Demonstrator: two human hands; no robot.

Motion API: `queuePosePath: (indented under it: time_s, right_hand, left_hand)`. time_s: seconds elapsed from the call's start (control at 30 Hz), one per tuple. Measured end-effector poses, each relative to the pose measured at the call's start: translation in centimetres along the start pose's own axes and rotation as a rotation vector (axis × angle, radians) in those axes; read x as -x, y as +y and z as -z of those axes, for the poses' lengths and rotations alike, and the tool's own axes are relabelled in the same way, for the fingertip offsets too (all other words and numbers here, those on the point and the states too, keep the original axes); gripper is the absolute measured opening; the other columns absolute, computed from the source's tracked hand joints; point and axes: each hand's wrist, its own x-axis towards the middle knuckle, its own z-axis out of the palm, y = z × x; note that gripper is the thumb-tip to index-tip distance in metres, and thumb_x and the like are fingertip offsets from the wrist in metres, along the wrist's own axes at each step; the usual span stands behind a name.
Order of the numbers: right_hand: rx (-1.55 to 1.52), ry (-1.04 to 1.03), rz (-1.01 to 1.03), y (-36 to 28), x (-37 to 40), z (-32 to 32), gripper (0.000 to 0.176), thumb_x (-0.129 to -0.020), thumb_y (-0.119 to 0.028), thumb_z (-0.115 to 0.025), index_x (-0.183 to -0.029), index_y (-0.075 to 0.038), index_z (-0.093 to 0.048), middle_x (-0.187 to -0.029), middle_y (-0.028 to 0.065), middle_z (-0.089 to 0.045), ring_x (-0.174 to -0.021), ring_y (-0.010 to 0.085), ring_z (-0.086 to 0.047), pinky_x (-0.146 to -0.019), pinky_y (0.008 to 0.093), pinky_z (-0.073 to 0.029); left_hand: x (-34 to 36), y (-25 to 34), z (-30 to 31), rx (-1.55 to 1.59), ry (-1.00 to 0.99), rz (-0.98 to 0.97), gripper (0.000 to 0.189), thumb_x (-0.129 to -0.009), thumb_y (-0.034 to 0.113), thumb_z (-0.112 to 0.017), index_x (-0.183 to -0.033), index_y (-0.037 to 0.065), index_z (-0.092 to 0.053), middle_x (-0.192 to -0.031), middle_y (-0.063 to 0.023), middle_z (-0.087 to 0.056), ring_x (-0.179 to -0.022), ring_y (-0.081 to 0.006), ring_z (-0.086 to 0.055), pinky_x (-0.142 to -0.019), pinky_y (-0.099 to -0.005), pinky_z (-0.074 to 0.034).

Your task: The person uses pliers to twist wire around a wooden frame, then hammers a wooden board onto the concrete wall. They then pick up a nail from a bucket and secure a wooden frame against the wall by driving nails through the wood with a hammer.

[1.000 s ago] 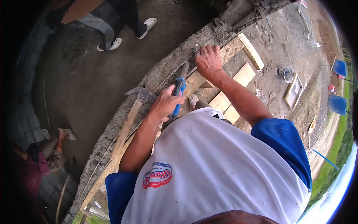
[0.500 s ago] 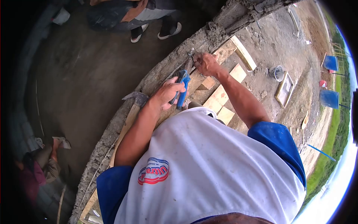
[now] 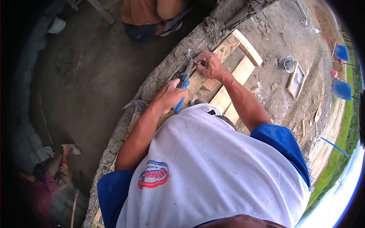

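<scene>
My left hand (image 3: 169,96) is wrapped round pliers with blue handles (image 3: 178,105). Their dark head (image 3: 183,78) points up toward my right hand, above the rough concrete ledge. With fingertips pinched together, my right hand (image 3: 211,65) holds a thin, wire-like metal piece (image 3: 195,61) just past the pliers' jaws. Whether the jaws grip it is too small to tell. A small loop of metal (image 3: 188,54) shows beyond these fingers. Left of my left wrist, a curved metal hammer head (image 3: 137,105) lies on the ledge.
The rough concrete ledge (image 3: 159,72) runs diagonally, with a wooden frame (image 3: 247,47) along its right side. Below on the left are a crouching person (image 3: 47,182) and, at the top, another person's leg (image 3: 140,13). A bucket (image 3: 287,64) and framed tray (image 3: 295,81) stand right.
The pliers' handles have come closer together, and their head now sits nearer my right hand's fingers. The person at the top has shifted position, and my view has moved slightly.
</scene>
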Motion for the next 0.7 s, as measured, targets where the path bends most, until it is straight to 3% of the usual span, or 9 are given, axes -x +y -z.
queuePosePath:
  time_s: [0.1, 0.2, 0.3, 0.4, 0.53, 0.7]
  right_hand:
    - [0.0, 0.009, -0.018, 0.0, 0.3, -0.1, 0.019, -0.073, -0.017, -0.065, -0.09, -0.009, -0.066, -0.086, 0.0118, -0.056, -0.087, 0.0324, -0.057, -0.078, 0.0437, -0.039]
    - [0.023, 0.034, -0.008, -0.3, 0.3, 0.0, 0.017, -0.072, -0.017, -0.065, -0.088, -0.01, -0.066, -0.085, 0.0111, -0.056, -0.086, 0.0321, -0.057, -0.079, 0.0446, -0.038]
    - [0.02, 0.049, -0.006, -0.5, 0.3, 0.1, 0.017, -0.072, -0.017, -0.066, -0.086, -0.009, -0.066, -0.085, 0.011, -0.056, -0.087, 0.0323, -0.057, -0.079, 0.0456, -0.037]
    - [0.006, 0.057, 0.003, -0.2, 0.4, -0.1, 0.017, -0.072, -0.018, -0.066, -0.086, -0.009, -0.066, -0.085, 0.0114, -0.056, -0.088, 0.0329, -0.057, -0.079, 0.0464, -0.036]
    - [0.043, 0.104, 0.031, 0.0, 0.4, -0.3, 0.016, -0.073, -0.015, -0.066, -0.087, -0.008, -0.068, -0.086, 0.0094, -0.059, -0.084, 0.0282, -0.059, -0.078, 0.0402, -0.04]
    - [0.038, 0.073, 0.012, 0.1, 0.5, -0.3, 0.017, -0.073, -0.015, -0.066, -0.088, -0.008, -0.068, -0.086, 0.0099, -0.058, -0.084, 0.0288, -0.059, -0.078, 0.0405, -0.04]
  left_hand:
    - [0.2, -0.1, -0.7, -0.189, 0.21, -0.15, 0.046, -0.073, 0.024, -0.06, -0.104, -0.01, -0.055, -0.092, -0.0233, -0.064, -0.089, -0.0338, -0.064, -0.075, -0.0393, -0.05]
    - [0.3, 1.1, -0.4, -0.361, 0.089, -0.033, 0.06, -0.075, 0.028, -0.059, -0.118, -0.014, -0.052, -0.11, -0.0334, -0.061, -0.1, -0.0425, -0.06, -0.087, -0.041, -0.048]
    - [0.5, 1.7, -0.8, -0.456, 0.188, -0.098, 0.06, -0.076, 0.028, -0.057, -0.12, -0.013, -0.052, -0.106, -0.0342, -0.061, -0.099, -0.0439, -0.06, -0.086, -0.0417, -0.048]
    - [0.4, 1.4, -0.5, -0.511, 0.141, 0.014, 0.077, -0.073, 0.02, -0.059, -0.137, -0.017, -0.037, -0.102, -0.0228, -0.062, -0.087, -0.0208, -0.06, -0.075, -0.0303, -0.05]
    - [0.6, 1.6, -0.8, -0.506, 0.177, 0.027, 0.077, -0.074, 0.019, -0.058, -0.139, -0.016, -0.036, -0.091, -0.0177, -0.062, -0.076, -0.0182, -0.058, -0.068, -0.0309, -0.049]
    - [-0.6, 0.7, -1.3, -0.546, 0.213, 0.005, 0.076, -0.076, 0.019, -0.056, -0.14, -0.014, -0.035, -0.088, -0.0184, -0.063, -0.073, -0.0198, -0.061, -0.066, -0.0345, -0.049]
